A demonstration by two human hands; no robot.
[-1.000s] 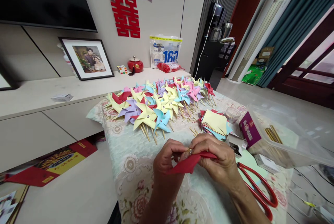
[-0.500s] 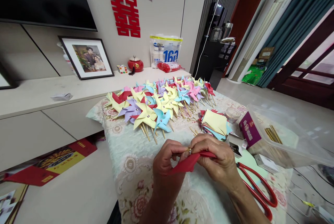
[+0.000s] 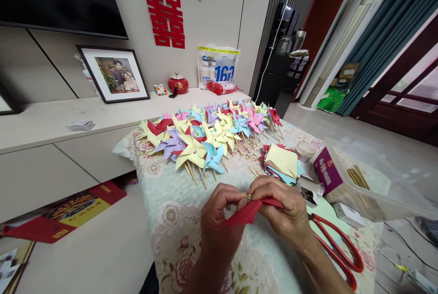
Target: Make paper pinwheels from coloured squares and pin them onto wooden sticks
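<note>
From my remote seat, I see the table (image 3: 171, 184) with its floral cloth filling the near middle of the view. On its far half lies a heap of finished paper pinwheels (image 3: 205, 141) in yellow, blue, pink, purple and red, with their sticks pointing toward me. At the right edge sits a clear plastic box (image 3: 376, 184) with wooden sticks inside. To its left is a stack of cut paper squares (image 3: 282, 161), yellow on top. Red-handled scissors (image 3: 337, 250) lie on the near right, partly behind the right forearm. The left hand (image 3: 219, 216) and right hand (image 3: 284, 209) meet at the near centre, just above the cloth. Both are closed in a pinch on a red paper sheet (image 3: 244, 214), whose folded corners are gathered where the fingertips touch. A small metal pin head (image 3: 248, 197) shows at that pinch. Compared with half a second ago, almost nothing has moved. The hands keep the same grip in the same spot, and only the view has nudged slightly.
</note>
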